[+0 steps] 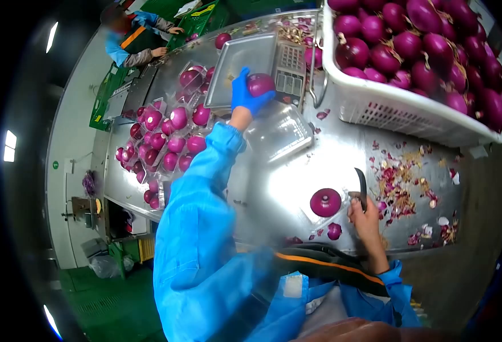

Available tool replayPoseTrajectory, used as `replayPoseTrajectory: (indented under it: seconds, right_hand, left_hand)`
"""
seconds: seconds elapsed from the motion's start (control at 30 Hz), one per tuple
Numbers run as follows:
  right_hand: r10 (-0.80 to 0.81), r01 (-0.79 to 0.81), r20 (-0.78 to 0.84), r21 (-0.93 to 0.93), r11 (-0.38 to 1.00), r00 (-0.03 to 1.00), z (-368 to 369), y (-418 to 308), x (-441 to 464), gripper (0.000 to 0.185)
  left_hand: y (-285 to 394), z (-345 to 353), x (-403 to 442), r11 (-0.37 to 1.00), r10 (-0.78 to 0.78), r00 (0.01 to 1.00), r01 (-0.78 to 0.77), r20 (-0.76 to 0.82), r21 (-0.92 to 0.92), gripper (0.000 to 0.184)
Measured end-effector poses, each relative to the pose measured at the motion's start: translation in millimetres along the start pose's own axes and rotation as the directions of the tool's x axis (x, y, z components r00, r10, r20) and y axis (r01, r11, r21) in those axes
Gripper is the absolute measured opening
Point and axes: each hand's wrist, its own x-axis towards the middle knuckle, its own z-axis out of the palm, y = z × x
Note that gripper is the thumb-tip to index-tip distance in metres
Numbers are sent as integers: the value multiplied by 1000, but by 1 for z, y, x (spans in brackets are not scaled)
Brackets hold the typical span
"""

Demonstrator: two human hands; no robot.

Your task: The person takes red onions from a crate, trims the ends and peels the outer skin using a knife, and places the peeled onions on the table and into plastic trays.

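Note:
My left hand (250,98), in a blue glove, grips a peeled red onion (260,85) over the metal pan of a weighing scale (245,48). In my bare right hand (366,219) is a small knife (361,185) with a dark curved blade pointing away from me. Just left of that hand, another red onion (325,203) sits in a clear plastic tray (312,219) on the steel table. A small onion (334,231) lies near the table's front edge. Below the scale rests a clear tray (279,132).
A white crate (399,105) heaped with red onions stands at the right. Onion skins (399,182) litter the steel table (274,199). Packed onions in clear trays (171,137) crowd the left side. Another person (131,37) works by a green crate (202,23) at the far left.

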Motion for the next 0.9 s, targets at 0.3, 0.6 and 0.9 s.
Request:
replayPoseTrajectory:
  seconds: [0.3, 0.6, 0.9]
  right_hand:
    - [53, -53, -12, 2, 999, 999, 0, 1, 13, 20]
    - [48, -49, 9, 78, 996, 999, -9, 4, 27, 24]
    - [21, -21, -48, -13, 1000, 999, -16, 9, 28, 23]
  left_hand:
    - [-63, 3, 31, 988, -138, 989, 134, -53, -76, 111]
    - [-69, -31, 34, 962, -121, 982, 80, -143, -260, 86]
    - [-54, -26, 35, 968, -62, 991, 31, -122, -248, 88]
